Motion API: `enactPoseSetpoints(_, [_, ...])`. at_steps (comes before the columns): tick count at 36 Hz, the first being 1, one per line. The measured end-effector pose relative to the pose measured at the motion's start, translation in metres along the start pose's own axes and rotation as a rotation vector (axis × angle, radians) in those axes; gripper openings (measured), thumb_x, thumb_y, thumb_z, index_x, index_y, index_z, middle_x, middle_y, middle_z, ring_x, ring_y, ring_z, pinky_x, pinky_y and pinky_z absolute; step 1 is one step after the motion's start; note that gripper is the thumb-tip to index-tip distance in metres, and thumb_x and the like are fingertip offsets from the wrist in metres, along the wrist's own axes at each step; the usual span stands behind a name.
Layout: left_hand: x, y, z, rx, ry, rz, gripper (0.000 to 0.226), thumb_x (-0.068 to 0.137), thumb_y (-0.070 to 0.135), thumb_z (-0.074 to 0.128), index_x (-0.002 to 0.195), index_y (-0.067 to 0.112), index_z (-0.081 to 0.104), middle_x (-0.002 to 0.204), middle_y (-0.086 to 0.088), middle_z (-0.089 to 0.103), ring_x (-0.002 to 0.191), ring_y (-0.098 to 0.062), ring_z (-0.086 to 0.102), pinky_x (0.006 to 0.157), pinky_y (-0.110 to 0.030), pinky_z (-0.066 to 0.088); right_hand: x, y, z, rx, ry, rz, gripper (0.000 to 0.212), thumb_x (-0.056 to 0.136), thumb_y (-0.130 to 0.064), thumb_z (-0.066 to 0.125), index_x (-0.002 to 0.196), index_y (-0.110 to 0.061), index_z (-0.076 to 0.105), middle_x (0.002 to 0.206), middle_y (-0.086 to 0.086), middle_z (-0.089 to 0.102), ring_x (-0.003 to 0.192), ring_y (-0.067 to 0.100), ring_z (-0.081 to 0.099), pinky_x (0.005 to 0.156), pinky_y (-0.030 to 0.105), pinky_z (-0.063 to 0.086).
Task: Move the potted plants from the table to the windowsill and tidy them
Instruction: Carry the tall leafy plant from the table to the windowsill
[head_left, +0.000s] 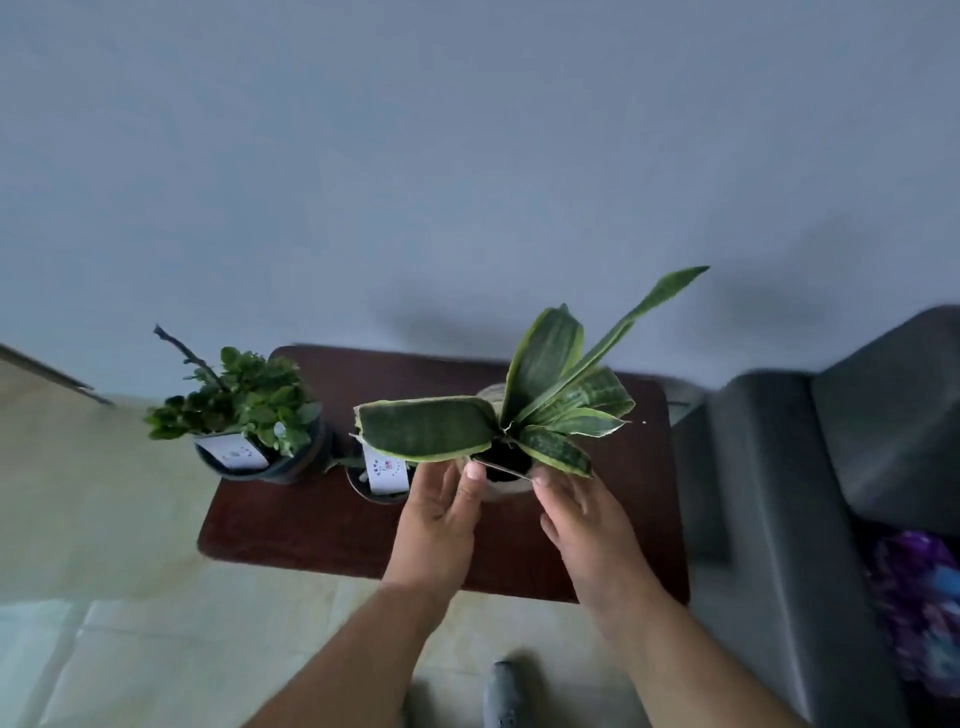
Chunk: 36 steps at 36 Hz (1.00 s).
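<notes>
the snake plant (545, 415) sits in a pale pot (506, 488) toward the right of the dark wooden table (291, 519), its broad yellow-edged leaves fanning out over the rim and dark soil showing at the centre. the person's left hand (439, 512) and right hand (582, 514) flank the pot's near side, fingers straight and loosely spread, fingertips at or just short of the rim; whether they actually touch it cannot be told, and neither has closed around anything yet.

the risk from here looks like a poor hold: the wide leaf lying out to the left overhangs the left hand, so a lift from the rim alone could bend it, or let the pot tip and spill soil. that leaf also reaches over the small dark pot (376, 480) just to the left, which carries a white label and could get knocked.

farther left, a dark pot (291, 460) holds a bushy small-leaved plant (244, 400) and another white label. a grey sofa (831, 467) stands to the right of the table.
</notes>
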<state>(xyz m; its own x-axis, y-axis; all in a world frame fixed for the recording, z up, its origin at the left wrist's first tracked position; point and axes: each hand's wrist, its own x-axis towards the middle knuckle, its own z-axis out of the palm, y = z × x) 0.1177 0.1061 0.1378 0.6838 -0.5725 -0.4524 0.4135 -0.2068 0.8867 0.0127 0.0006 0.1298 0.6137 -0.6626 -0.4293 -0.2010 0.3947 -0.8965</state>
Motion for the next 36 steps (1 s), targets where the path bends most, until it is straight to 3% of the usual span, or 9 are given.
enactPoseSetpoints(5, [-0.047,0.057,-0.016,-0.104,0.093,0.045,0.038,0.087,0.042,0.058,0.124,0.033,0.056,0.118,0.023,0.071,0.117,-0.001,0.065,0.105,-0.044,0.05,-0.03,-0.062,0.034,0.027,-0.12,-0.081,0.05,0.087,-0.035,0.067,0.135,-0.029,0.055,0.113,-0.023,0.073,0.108,-0.009,0.065,0.094,0.025,0.047])
enactPoseSetpoints(10, [-0.089,0.098,-0.043,-0.138,0.232,0.105,0.045,0.083,0.048,0.06,0.115,0.017,0.062,0.111,-0.002,0.076,0.109,-0.011,0.069,0.098,-0.038,0.052,-0.057,-0.101,0.073,-0.018,-0.217,-0.132,0.045,0.089,-0.036,0.071,0.13,-0.022,0.058,0.094,-0.02,0.072,0.09,-0.007,0.066,0.076,0.012,0.051])
enactPoseSetpoints(13, [-0.115,0.116,-0.074,-0.122,0.3,0.172,0.046,0.082,0.051,0.061,0.116,0.02,0.065,0.11,0.009,0.077,0.108,-0.005,0.07,0.099,-0.034,0.05,-0.077,-0.117,0.107,-0.06,-0.289,-0.146,0.039,0.088,-0.046,0.071,0.113,-0.018,0.062,0.081,-0.024,0.071,0.08,-0.011,0.064,0.079,0.018,0.046])
enactPoseSetpoints(17, [-0.141,0.13,-0.117,-0.14,0.392,0.237,0.051,0.074,0.058,0.066,0.113,0.024,0.065,0.108,0.012,0.077,0.109,-0.008,0.07,0.1,-0.036,0.051,-0.098,-0.112,0.149,-0.127,-0.34,-0.109,0.039,0.083,-0.065,0.068,0.107,-0.035,0.068,0.1,-0.023,0.074,0.099,-0.007,0.068,0.094,0.028,0.051])
enactPoseSetpoints(21, [-0.173,0.142,-0.174,-0.241,0.469,0.299,0.044,0.083,0.04,0.062,0.114,0.01,0.061,0.101,0.003,0.078,0.098,-0.01,0.074,0.079,-0.022,0.058,-0.129,-0.113,0.219,-0.201,-0.458,-0.106,0.024,0.094,-0.047,0.061,0.113,-0.034,0.064,0.096,-0.037,0.07,0.095,-0.016,0.065,0.094,0.027,0.049])
enactPoseSetpoints(24, [-0.195,0.143,-0.215,-0.279,0.547,0.315,0.041,0.083,0.042,0.06,0.112,0.013,0.06,0.1,0.005,0.078,0.089,-0.005,0.074,0.065,-0.016,0.057,-0.148,-0.116,0.265,-0.265,-0.548,-0.14,0.025,0.091,-0.051,0.06,0.109,-0.033,0.064,0.092,-0.038,0.07,0.091,-0.018,0.065,0.086,0.021,0.048])
enactPoseSetpoints(27, [-0.219,0.146,-0.258,-0.331,0.635,0.339,0.036,0.082,0.042,0.059,0.112,0.02,0.062,0.099,0.011,0.077,0.094,-0.003,0.073,0.073,-0.019,0.057,-0.17,-0.116,0.311,-0.347,-0.647,-0.163,0.022,0.089,-0.057,0.058,0.102,-0.041,0.067,0.096,-0.026,0.072,0.095,-0.011,0.065,0.082,0.02,0.056])
enactPoseSetpoints(31, [-0.263,0.143,-0.326,-0.403,0.731,0.389,0.03,0.089,0.038,0.057,0.115,0.022,0.058,0.094,0.021,0.075,0.089,0.004,0.072,0.084,-0.027,0.056,-0.212,-0.103,0.386,-0.381,-0.784,-0.198,0.023,0.086,-0.06,0.06,0.106,-0.048,0.066,0.098,-0.038,0.07,0.096,-0.021,0.061,0.077,0.008,0.046])
enactPoseSetpoints(36, [-0.315,0.132,-0.401,-0.477,0.829,0.419,0.015,0.1,0.021,0.052,0.113,0.017,0.058,0.088,0.019,0.077,0.083,0.003,0.073,0.076,-0.023,0.059,-0.266,-0.077,0.463,-0.445,-0.888,-0.208,0.031,0.086,-0.064,0.058,0.109,-0.047,0.067,0.104,-0.032,0.071,0.1,-0.012,0.065,0.085,0.02,0.05])
